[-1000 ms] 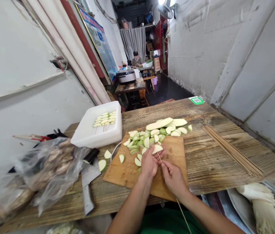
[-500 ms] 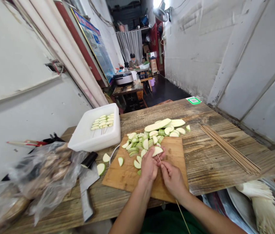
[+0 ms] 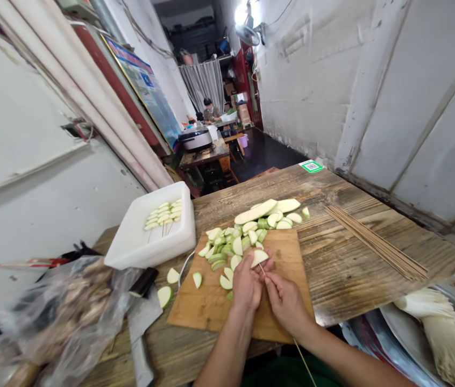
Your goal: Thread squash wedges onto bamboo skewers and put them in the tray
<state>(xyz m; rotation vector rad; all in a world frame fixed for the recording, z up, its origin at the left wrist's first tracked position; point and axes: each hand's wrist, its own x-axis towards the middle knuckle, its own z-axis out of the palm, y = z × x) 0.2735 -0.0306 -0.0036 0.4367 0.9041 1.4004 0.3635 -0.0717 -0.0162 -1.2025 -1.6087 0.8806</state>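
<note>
Head view: both hands meet low in the centre of the frame, over the near half of the cutting board (image 3: 292,252)
Left hand (image 3: 247,287): closed, fingertips pinching a pale green slice (image 3: 260,257) by its near edge
Slice: half-moon cut, green rind on the curved side, held just above the board at the near edge of the pile
Right hand (image 3: 288,303): closed, thumb and forefinger gripping a thin skewer (image 3: 262,270)
Skewer: tip touching the slice from below; its tail runs past the wrist to the bottom edge of the frame
Contact: knuckles of the two hands touching or nearly so, cannot tell which
Pile of slices (image 3: 231,244): heaped on the far half of the board, a few loose pieces toward lower left
Long cuts (image 3: 255,211): two large lengthwise pieces just beyond the board, on the table (image 3: 352,279)
White tub (image 3: 139,250): left of the board, with a row of skewered slices (image 3: 163,214) inside
Spare skewers (image 3: 372,244): loose bundle lying diagonally, right of centre, well apart from the hands
Cleaver (image 3: 142,322): lower left, blade flat on the table, near the board's left corner
Plastic bag (image 3: 74,306): crumpled, far lower left, contents unclear
Mushrooms (image 3: 441,328): white bunch in a metal tray, lower right corner
Background: a person (image 3: 210,111) seated at a far table, top centre
</note>
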